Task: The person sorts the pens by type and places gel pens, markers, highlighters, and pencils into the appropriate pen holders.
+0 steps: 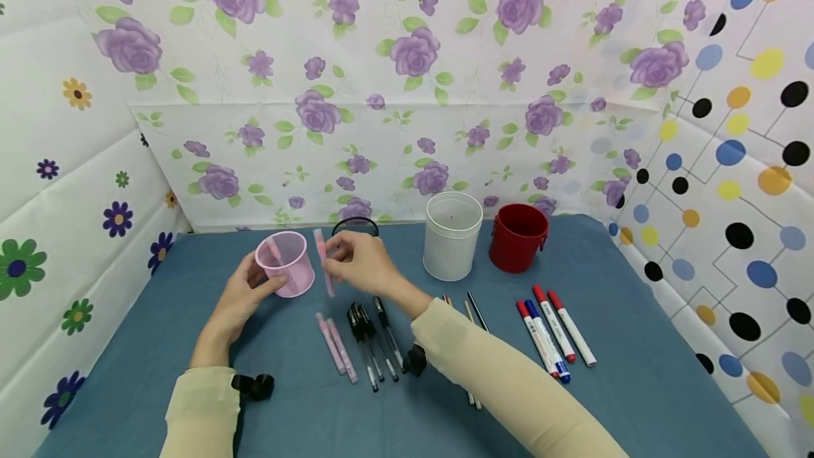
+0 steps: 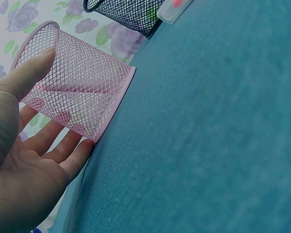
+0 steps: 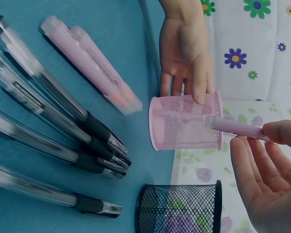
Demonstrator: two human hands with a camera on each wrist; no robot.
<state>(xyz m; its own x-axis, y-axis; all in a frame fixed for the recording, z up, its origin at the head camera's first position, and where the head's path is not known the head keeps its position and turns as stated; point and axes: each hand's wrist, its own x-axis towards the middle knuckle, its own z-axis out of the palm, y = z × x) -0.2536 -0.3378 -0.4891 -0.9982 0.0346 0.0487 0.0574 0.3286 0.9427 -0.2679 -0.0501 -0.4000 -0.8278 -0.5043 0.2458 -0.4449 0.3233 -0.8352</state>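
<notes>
My left hand (image 1: 237,302) holds a pink mesh pen cup (image 1: 302,281) at the left of the table, thumb near the rim and fingers round the far side. One pink highlighter (image 1: 275,250) leans inside the cup. My right hand (image 1: 367,265) pinches another pink highlighter (image 3: 240,128) between thumb and fingers, just right of the cup and outside it. Two more pink highlighters (image 3: 87,60) lie side by side on the blue cloth. Behind my right hand stands a black mesh cup (image 3: 179,206), mostly hidden in the head view.
Several black gel pens (image 1: 375,345) lie in front of my right hand. Pencils (image 1: 478,313) are partly hidden under the right sleeve. Red and blue capped markers (image 1: 552,331) lie farther right. A white cup (image 1: 452,246) and a red bucket (image 1: 518,242) stand at the back.
</notes>
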